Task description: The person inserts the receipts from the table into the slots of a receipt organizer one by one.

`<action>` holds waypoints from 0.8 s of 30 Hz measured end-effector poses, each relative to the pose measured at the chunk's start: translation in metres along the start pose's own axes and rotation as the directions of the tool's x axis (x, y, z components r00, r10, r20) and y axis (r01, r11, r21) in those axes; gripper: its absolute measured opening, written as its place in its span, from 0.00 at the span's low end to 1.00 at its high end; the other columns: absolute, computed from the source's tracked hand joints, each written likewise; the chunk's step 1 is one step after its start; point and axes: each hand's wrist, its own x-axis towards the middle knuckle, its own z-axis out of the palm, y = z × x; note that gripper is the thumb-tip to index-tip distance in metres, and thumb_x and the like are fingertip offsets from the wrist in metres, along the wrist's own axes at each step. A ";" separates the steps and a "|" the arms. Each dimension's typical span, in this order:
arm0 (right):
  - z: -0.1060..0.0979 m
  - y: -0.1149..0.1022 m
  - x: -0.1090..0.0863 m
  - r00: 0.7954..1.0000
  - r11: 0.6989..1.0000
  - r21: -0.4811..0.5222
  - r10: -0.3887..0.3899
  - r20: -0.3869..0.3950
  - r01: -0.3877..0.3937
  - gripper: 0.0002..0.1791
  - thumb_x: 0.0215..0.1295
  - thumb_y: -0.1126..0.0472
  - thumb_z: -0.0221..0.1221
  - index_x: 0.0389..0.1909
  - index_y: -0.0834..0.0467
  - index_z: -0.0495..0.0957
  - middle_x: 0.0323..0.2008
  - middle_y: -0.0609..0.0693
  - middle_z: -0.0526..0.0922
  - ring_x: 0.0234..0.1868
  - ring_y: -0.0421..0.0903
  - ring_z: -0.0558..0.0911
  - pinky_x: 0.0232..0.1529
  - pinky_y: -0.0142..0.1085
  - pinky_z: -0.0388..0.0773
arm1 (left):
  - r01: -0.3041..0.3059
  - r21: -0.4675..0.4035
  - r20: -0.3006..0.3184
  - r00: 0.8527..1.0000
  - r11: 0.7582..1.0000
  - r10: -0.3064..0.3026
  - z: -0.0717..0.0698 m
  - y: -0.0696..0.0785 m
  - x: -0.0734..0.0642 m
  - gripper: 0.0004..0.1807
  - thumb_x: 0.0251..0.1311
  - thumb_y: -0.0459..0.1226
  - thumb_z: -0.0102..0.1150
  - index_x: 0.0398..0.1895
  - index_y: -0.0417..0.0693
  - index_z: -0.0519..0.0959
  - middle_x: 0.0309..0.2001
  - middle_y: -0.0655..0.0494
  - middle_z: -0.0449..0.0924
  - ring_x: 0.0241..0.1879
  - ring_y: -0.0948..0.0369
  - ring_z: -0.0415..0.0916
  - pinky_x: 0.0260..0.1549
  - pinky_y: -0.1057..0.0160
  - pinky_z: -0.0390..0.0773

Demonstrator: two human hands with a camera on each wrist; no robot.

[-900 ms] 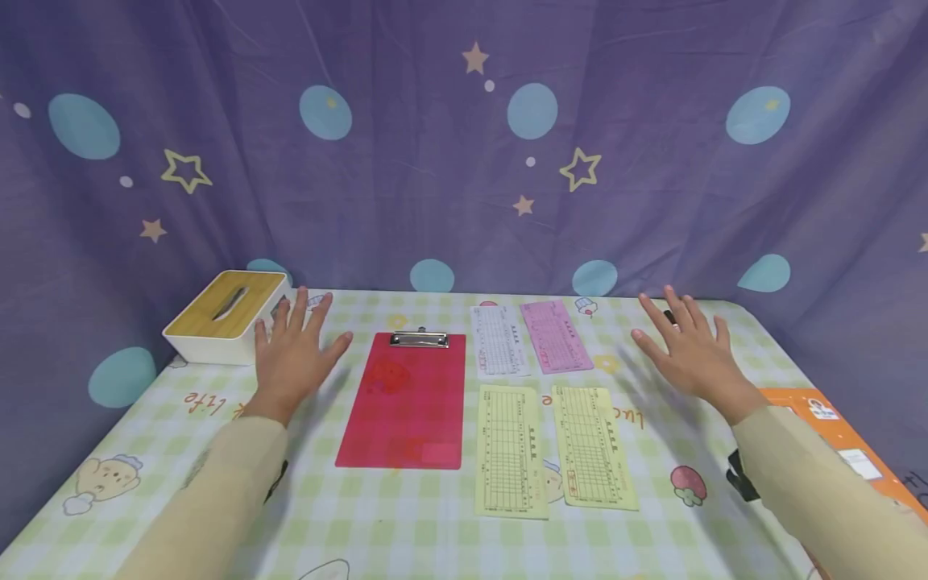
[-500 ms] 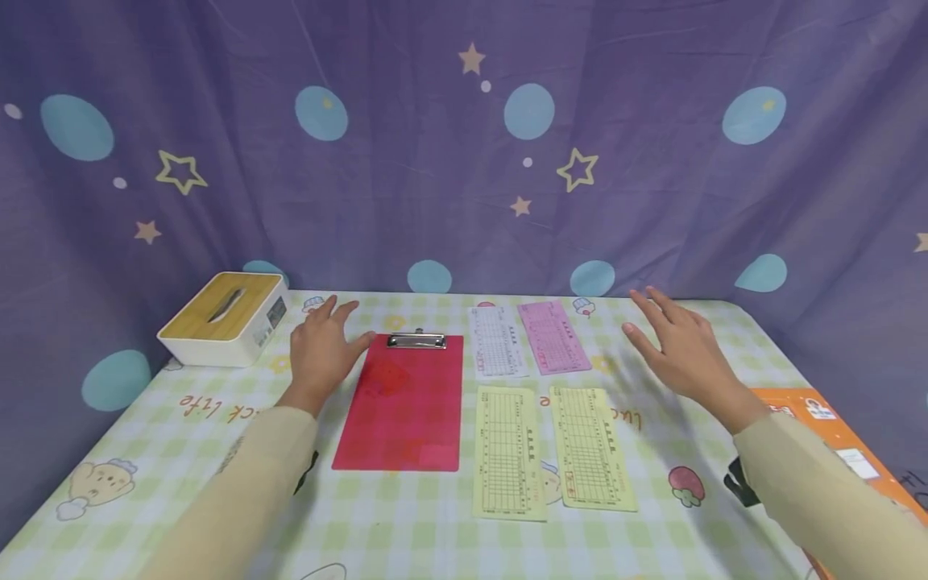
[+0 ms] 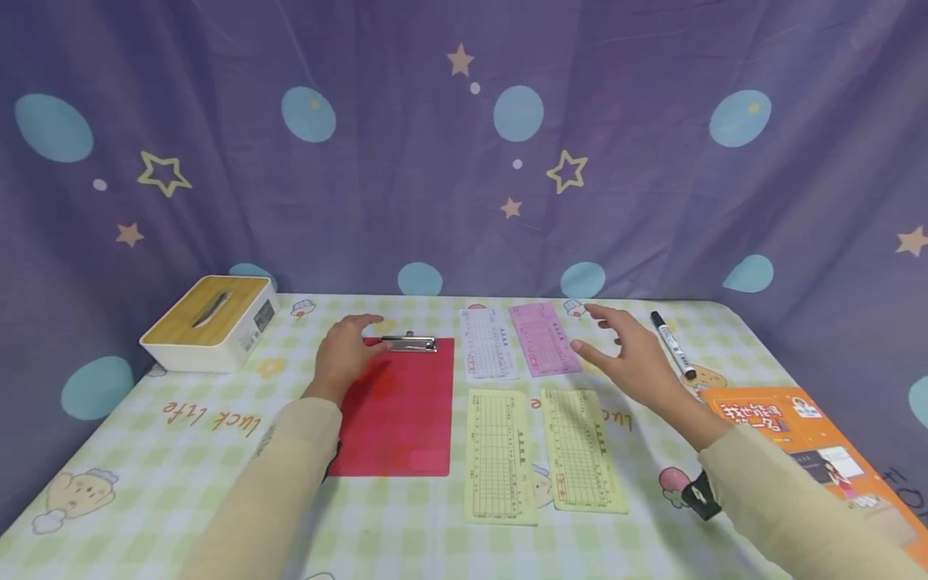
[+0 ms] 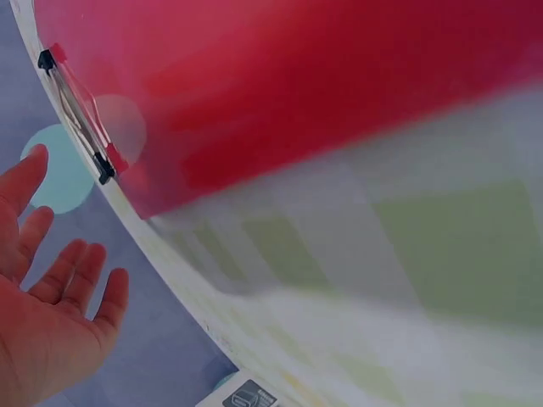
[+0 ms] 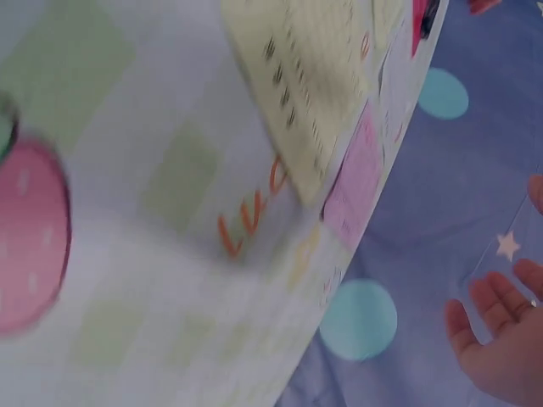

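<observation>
My left hand point(image 3: 344, 354) hovers over the upper left corner of a red clipboard point(image 3: 403, 419), its fingers loosely bent near the metal clip point(image 3: 410, 344). In the left wrist view, that hand's palm and relaxed fingers show apart from the clipboard point(image 4: 280, 93), holding nothing. My right hand point(image 3: 632, 354) is in the air just right of a pink printed slip point(image 3: 545, 338), thumb and fingers apart and nothing between them. A white slip point(image 3: 489, 344) lies beside the pink one. Two yellow slips, one on the left point(image 3: 500, 457) and one on the right point(image 3: 584, 451), lie nearer me.
A white tissue box point(image 3: 210, 322) with a wooden lid stands at the back left. A black-and-white marker point(image 3: 674, 346) lies beyond my right hand. An orange booklet point(image 3: 812, 451) lies under my right forearm's side. A purple curtain point(image 3: 464, 161) hangs behind the checked tablecloth point(image 3: 391, 532).
My left hand has moved right, from beside the tissue box to over the clipboard's corner. My right hand has moved left toward the pink slip, uncovering the marker. Fingers of both hands are less spread.
</observation>
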 end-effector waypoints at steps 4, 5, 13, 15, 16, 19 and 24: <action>0.013 -0.006 -0.001 0.999 0.996 0.088 0.026 0.022 -0.028 0.34 0.68 0.53 0.66 0.71 0.60 0.69 0.62 0.61 0.76 0.61 0.60 0.76 0.56 0.55 0.75 | 0.017 -0.023 0.020 1.000 1.000 -0.016 0.007 0.000 0.002 0.26 0.61 0.37 0.70 0.62 0.40 0.79 0.59 0.33 0.76 0.61 0.40 0.72 0.58 0.42 0.72; 0.016 -0.007 -0.001 0.999 0.995 0.099 0.030 0.031 -0.033 0.33 0.68 0.54 0.67 0.70 0.61 0.70 0.61 0.61 0.76 0.60 0.60 0.76 0.55 0.55 0.76 | 0.018 -0.023 0.020 1.000 1.000 -0.017 0.009 0.001 0.002 0.26 0.61 0.37 0.70 0.62 0.40 0.79 0.59 0.33 0.77 0.60 0.40 0.73 0.58 0.43 0.72; 0.044 -0.020 -0.001 0.985 0.981 0.161 0.087 0.151 -0.112 0.33 0.63 0.55 0.71 0.65 0.63 0.74 0.53 0.61 0.81 0.54 0.57 0.80 0.53 0.51 0.78 | 0.044 -0.009 0.056 0.998 0.999 -0.044 0.017 0.002 0.002 0.24 0.63 0.35 0.68 0.62 0.36 0.78 0.54 0.32 0.78 0.56 0.40 0.74 0.58 0.43 0.72; 0.049 -0.023 -0.001 0.977 0.978 0.155 0.109 0.183 -0.138 0.33 0.62 0.54 0.72 0.65 0.64 0.74 0.52 0.61 0.82 0.54 0.57 0.81 0.53 0.51 0.78 | 0.047 -0.001 0.064 0.997 0.999 -0.047 0.018 0.002 0.002 0.25 0.63 0.35 0.68 0.62 0.34 0.77 0.55 0.32 0.77 0.58 0.39 0.73 0.59 0.43 0.72; 0.052 -0.024 -0.001 0.973 0.977 0.152 0.118 0.196 -0.149 0.33 0.61 0.54 0.72 0.64 0.64 0.75 0.52 0.61 0.82 0.53 0.56 0.81 0.53 0.50 0.78 | 0.049 0.003 0.067 0.997 0.999 -0.049 0.019 0.002 0.002 0.25 0.63 0.35 0.67 0.62 0.34 0.77 0.55 0.31 0.77 0.58 0.39 0.73 0.59 0.43 0.72; 0.059 -0.028 0.000 0.964 0.975 0.138 0.141 0.227 -0.176 0.33 0.60 0.55 0.73 0.63 0.64 0.76 0.51 0.60 0.82 0.51 0.55 0.81 0.51 0.49 0.77 | 0.045 0.008 0.061 0.997 0.999 -0.045 0.021 0.001 0.003 0.24 0.63 0.36 0.67 0.61 0.34 0.78 0.53 0.31 0.77 0.57 0.38 0.74 0.58 0.43 0.72; 0.070 -0.035 0.001 0.943 0.973 0.084 0.184 0.277 -0.214 0.33 0.55 0.55 0.76 0.60 0.62 0.78 0.50 0.56 0.82 0.48 0.51 0.79 0.48 0.45 0.76 | 0.020 0.012 0.048 0.999 1.000 -0.020 0.024 0.001 0.004 0.23 0.62 0.35 0.68 0.59 0.35 0.80 0.51 0.31 0.79 0.55 0.37 0.75 0.57 0.43 0.73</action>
